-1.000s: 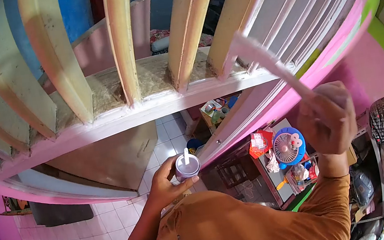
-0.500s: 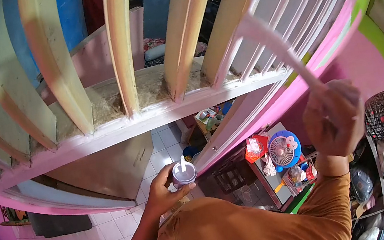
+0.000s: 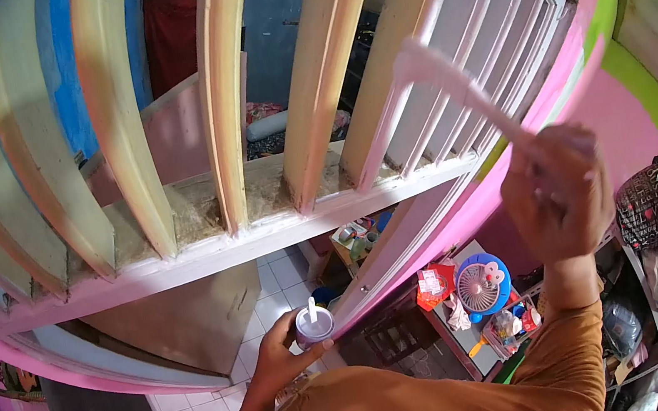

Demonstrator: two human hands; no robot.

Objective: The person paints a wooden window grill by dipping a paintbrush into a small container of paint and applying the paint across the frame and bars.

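Note:
My right hand (image 3: 559,194) is raised on the right, its fingers closed round the handle of a paintbrush (image 3: 477,92) coated in pale paint. The bristle end lies over the front edge of a wooden slat (image 3: 389,62); whether it touches is hard to tell. That slat's edge looks glossy white in part, while the slats further left, such as this cream slat (image 3: 303,83), have yellowed edges. Low in the middle, my left hand (image 3: 282,348) grips a small paint can (image 3: 315,325) upright. White paint shows inside, and a short white stick (image 3: 312,309) stands in it.
A dusty white ledge (image 3: 209,252) runs under the slats, above a doorway with a brown door (image 3: 177,319). Below right, a blue fan (image 3: 481,283) and odds and ends sit on a table. Bags (image 3: 648,203) are stacked at the far right beside the pink wall.
The view has shifted slightly, and the slats appear further right on the left side. The brush tip is a little lower along the slat's edge. Both hands keep their holds.

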